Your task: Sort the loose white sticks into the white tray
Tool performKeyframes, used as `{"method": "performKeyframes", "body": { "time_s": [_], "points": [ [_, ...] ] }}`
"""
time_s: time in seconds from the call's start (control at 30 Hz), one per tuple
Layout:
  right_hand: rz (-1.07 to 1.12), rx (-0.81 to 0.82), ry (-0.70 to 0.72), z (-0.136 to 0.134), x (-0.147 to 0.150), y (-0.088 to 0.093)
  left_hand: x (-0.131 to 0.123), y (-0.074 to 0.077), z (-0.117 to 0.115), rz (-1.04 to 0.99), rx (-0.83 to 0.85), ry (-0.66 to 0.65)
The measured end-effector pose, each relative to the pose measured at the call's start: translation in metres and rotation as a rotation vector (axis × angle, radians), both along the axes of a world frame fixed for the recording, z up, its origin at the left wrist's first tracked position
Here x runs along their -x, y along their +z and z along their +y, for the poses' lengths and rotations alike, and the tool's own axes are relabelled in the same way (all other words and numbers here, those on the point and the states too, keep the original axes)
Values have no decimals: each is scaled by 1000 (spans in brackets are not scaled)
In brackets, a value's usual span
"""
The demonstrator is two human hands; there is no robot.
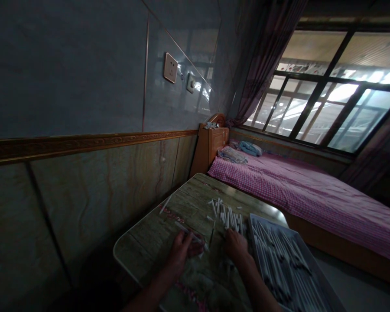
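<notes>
My left hand [183, 246] is closed around a thin white stick [191, 234] above the left part of the table. On the right, my right hand [234, 243] has its fingers pressed together beside a group of short white tubes [231, 218]; what it grips, if anything, is hidden. Between the hands a thin stick [212, 233] lies on the table. Another white stick [165, 204] rests near the table's far left edge. A tray [251, 221] of long white sticks with dark ends stands right of my right hand.
The small wood-patterned table [143, 242] stands near a tiled wall [133, 173]. Behind and to the right is a bed [279, 173] with a pink checked cover and a wooden headboard [218, 143]. Windows [312, 95] are at the upper right.
</notes>
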State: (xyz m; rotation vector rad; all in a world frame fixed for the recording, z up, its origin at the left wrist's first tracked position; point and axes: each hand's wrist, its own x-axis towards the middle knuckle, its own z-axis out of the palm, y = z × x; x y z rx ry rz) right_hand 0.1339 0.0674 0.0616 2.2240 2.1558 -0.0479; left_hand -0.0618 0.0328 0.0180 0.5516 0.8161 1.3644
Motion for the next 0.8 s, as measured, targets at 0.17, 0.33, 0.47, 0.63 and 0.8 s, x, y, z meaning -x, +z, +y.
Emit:
{"method": "performKeyframes", "body": {
  "time_s": [0.17,0.33,0.47,0.63,0.8],
  "points": [
    [-17,28,9,-3,-5,-2,1,3,-3,6,-18,1],
    [-29,30,25,-8,-4,8,4,2,-2,-44,-35,-2],
    [-5,-28,75,-23,7,20,5,1,0,-106,7,41],
    [323,-195,234,-54,24,17,4,-1,3,-151,42,83],
    [505,-265,262,-67,33,2,5,3,1,-148,19,69]
  ]
}}
